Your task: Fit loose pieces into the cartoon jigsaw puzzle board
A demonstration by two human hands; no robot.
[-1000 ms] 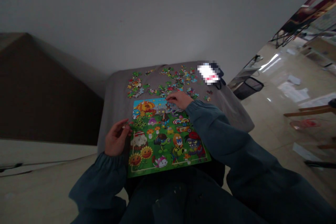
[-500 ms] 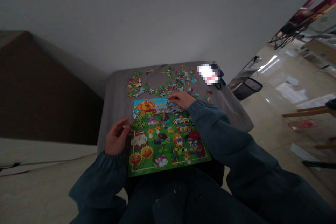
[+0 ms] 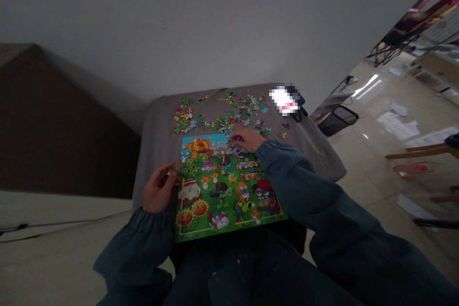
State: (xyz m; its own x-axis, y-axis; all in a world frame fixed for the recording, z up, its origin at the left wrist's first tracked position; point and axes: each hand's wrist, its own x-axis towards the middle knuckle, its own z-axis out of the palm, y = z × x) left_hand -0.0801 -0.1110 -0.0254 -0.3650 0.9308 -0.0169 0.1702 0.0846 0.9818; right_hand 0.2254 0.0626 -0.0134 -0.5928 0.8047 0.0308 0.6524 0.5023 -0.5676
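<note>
A colourful cartoon jigsaw board [image 3: 222, 186] lies on a grey-covered table [image 3: 158, 138], its near edge over my lap. My left hand [image 3: 158, 189] grips the board's left edge with curled fingers. My right hand [image 3: 247, 138] rests at the board's far right corner, fingers bent and pinched on a small puzzle piece [image 3: 234, 138] against the picture. Loose puzzle pieces [image 3: 229, 110] lie scattered on the cloth beyond the board.
A small white and dark object [image 3: 287, 100] sits at the table's far right corner. A black mesh bin [image 3: 339, 119] stands on the shiny floor to the right. Wooden furniture legs [image 3: 419, 153] and papers lie further right. A white wall rises behind.
My right hand has slid slightly nearer and down onto the board's far right corner. My left hand and the board have stayed put.
</note>
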